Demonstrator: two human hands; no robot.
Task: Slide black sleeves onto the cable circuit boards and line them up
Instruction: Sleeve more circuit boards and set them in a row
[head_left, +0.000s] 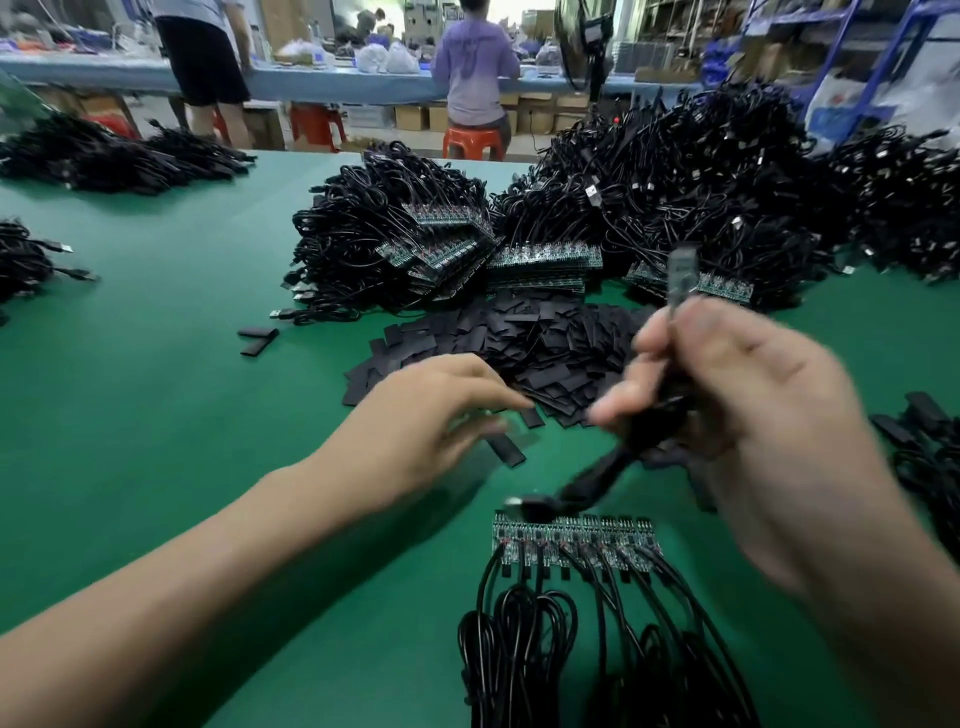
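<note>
A row of several green circuit boards (574, 538) with black cables (545, 639) lies side by side on the green table, near the front. Behind it spreads a heap of flat black sleeves (519, 353). My right hand (737, 415) grips one cable; its circuit board (680, 270) sticks up blurred above my fingers, and the cable's plug end (530, 506) dangles over the row. My left hand (431, 421) reaches with spread fingers onto the heap's near edge, just above a single loose sleeve (506, 449). Motion blur hides whether it touches a sleeve.
Big piles of bundled cables with boards (519, 239) fill the table's middle and right (727, 171). More cable piles sit at far left (104, 156) and right edge (930, 467). Two stray sleeves (257, 340) lie left of the heap. People stand at a bench (311, 78) behind.
</note>
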